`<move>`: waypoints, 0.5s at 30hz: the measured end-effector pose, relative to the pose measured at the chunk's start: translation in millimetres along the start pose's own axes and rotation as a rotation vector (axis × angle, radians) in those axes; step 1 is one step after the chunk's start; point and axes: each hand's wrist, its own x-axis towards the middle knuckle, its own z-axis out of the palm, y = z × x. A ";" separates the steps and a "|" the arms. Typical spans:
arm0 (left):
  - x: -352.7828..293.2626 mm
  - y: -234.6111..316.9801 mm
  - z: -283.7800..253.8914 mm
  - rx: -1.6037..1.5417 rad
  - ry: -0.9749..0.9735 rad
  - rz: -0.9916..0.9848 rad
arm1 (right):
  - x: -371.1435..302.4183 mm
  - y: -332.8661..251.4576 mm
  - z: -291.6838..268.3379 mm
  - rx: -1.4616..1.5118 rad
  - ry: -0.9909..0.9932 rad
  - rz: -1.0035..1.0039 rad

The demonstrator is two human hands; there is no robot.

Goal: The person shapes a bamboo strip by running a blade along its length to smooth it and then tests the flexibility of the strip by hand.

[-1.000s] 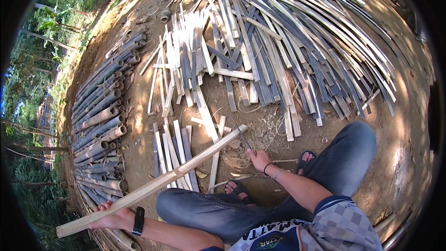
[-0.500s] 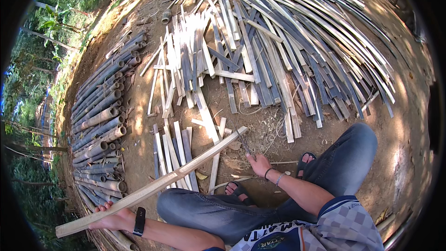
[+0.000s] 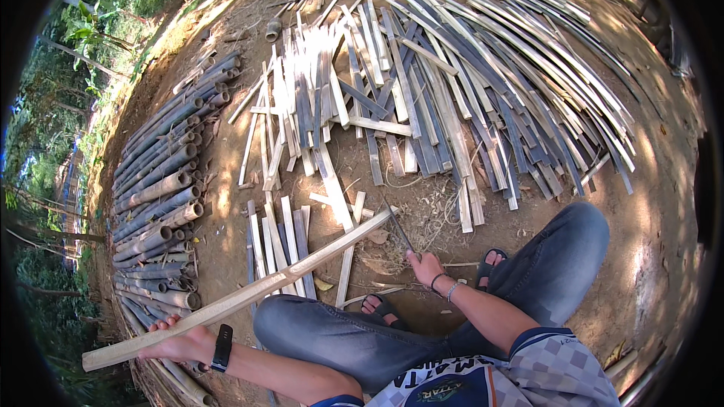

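A long pale bamboo strip [image 3: 249,294] slants across my lap, its far end raised over the ground and its near end at the lower left. My left hand [image 3: 179,341] grips it near that lower end, palm under it and fingertips showing along its far edge. In my right hand [image 3: 427,268] is a knife [image 3: 400,231] with a narrow dark blade, the fingers closed round its handle. The blade points away from me beside the strip's far end; whether it touches the strip I cannot tell.
Many split bamboo strips [image 3: 422,113] lie in a wide pile ahead. A smaller group of strips [image 3: 280,241] lies nearer, by my left knee. Whole bamboo poles [image 3: 162,181] are stacked at the left. Thin shavings [image 3: 434,215] litter the ground before my sandalled feet [image 3: 385,309].
The strip's lower end and my left hand have risen slightly and shifted left. The knife has moved a little right, and its blade now reaches past the strip's far end.
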 end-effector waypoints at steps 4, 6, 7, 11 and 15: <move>-6.1 3.8 6.6 -0.001 0.049 0.025 | -2.1 -6.0 -7.0 0.035 -0.071 0.095; -3.7 5.3 2.7 -0.017 0.031 0.043 | -12.0 -15.7 -6.8 0.075 -0.127 0.079; -6.9 4.4 4.9 -0.018 0.036 0.023 | -11.9 -3.3 -0.1 0.024 -0.038 -0.030; -7.8 1.9 6.7 0.005 0.074 0.005 | -11.7 1.0 -5.8 0.011 0.002 0.043; -7.2 3.5 7.0 -0.014 0.064 0.010 | -22.6 -17.0 -9.5 0.087 -0.139 0.033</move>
